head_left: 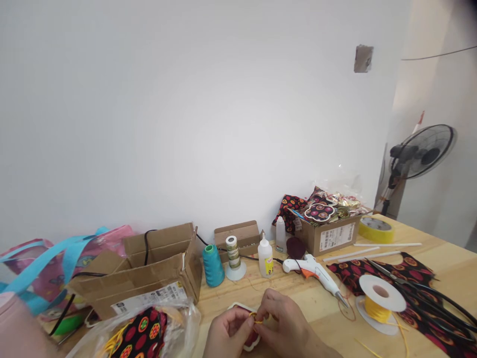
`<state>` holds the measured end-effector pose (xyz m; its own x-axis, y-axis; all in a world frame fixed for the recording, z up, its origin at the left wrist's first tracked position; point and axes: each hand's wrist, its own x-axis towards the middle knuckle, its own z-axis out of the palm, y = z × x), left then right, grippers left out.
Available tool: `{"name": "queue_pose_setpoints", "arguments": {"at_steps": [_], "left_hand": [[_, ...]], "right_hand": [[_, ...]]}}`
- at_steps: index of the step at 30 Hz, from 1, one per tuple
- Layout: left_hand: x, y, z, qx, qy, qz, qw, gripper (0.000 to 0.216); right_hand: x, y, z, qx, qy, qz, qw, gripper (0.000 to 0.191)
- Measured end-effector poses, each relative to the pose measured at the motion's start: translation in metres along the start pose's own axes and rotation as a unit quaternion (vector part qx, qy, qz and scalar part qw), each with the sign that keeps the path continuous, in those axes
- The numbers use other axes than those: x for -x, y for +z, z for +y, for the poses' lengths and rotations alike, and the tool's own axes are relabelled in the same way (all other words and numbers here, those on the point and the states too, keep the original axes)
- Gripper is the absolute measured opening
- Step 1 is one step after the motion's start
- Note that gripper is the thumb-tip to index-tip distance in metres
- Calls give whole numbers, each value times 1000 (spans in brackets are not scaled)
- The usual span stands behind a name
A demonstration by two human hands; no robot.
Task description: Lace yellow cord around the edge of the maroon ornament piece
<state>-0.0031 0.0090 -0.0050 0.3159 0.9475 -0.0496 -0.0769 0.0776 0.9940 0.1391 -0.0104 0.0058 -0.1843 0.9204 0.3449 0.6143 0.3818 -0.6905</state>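
Note:
Low in the middle of the view, my left hand (230, 334) and my right hand (280, 320) meet with fingertips pinched together. Between them runs a short yellow cord (256, 318), gripped by both hands. Just beneath lies a dark red, flower-shaped patch (253, 340) with a cream edge, partly covered by my fingers. Whether the cord is fixed to the patch is hidden. To the right stands a white spool of yellow cord (377, 311), its loose end trailing on the wooden table (316, 328).
Behind my hands stand a teal thread cone (213, 267), a glue bottle (266, 258) and a glue gun (315, 274). Black scissors (428, 293) rest on patterned fabric (410, 266) at right. Cardboard boxes (149, 268) and a plastic bag (190, 318) occupy the left.

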Motion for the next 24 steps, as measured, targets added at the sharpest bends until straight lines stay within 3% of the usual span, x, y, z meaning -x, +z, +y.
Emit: {"name": "queue_pose_setpoints", "arguments": {"at_steps": [11, 24], "left_hand": [[-1, -2, -2, 3, 7, -26, 1000, 26], [1, -2, 3, -27, 1, 29, 999, 29]], "right_hand": [[1, 0, 0, -15, -13, -6, 1000, 11], [0, -1, 0, -26, -11, -2, 1000, 13]]}}
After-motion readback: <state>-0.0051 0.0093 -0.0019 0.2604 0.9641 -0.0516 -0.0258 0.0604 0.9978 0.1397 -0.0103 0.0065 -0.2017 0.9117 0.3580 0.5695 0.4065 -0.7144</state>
